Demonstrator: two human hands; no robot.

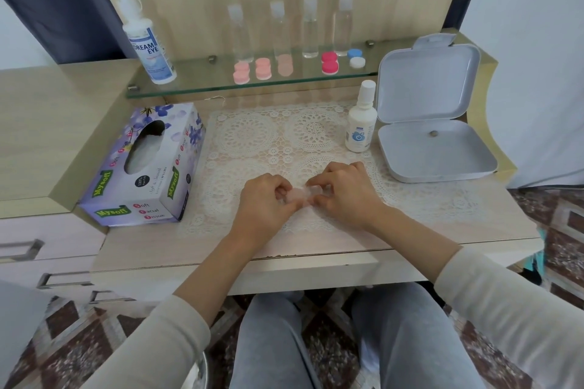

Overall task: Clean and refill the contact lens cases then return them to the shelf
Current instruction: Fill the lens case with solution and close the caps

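A pale, see-through contact lens case (301,193) lies between my two hands over the lace mat (262,142). My left hand (268,199) grips its left end with curled fingers, and my right hand (343,191) pinches its right end. Most of the case is hidden by my fingers. On the glass shelf (202,87) stand several more cases: light pink ones (241,72), a peach one (285,65), a bright red-pink one (329,62) and a blue and white one (356,58). A small white solution bottle (361,118) stands at the mat's right edge.
A large solution bottle (147,41) stands at the shelf's left end, with several clear bottles (309,28) behind the cases. A tissue box (145,164) lies left of the mat. An open white hinged box (433,123) sits at the right. Drawers are at the left.
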